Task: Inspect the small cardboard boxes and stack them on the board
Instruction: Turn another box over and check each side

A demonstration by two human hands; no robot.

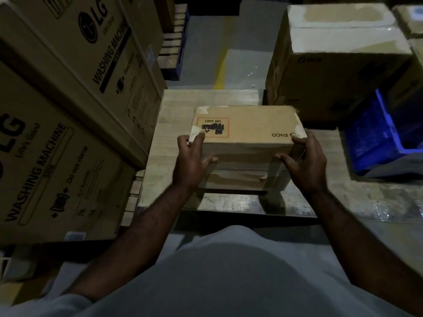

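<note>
The small cardboard box [247, 133] is held from both sides. A near corner is gripped by the left hand [191, 161] and the other by the right hand [306, 163]. Fingers are spread wide and thumbs are laid on the front, so the box cannot slip or tip. It is low over the board [206, 99]; whether it is touching cannot be told. Room is left there between the washing machine boxes [68, 88] and the blue crate [375, 138]. Further back a big carton [338, 53] is seen.

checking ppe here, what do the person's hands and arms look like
No gloves: the left hand and right hand are bare. Forearms are uncovered, with no watch or band visible at the wrists. The shirt is pale grey.
</note>
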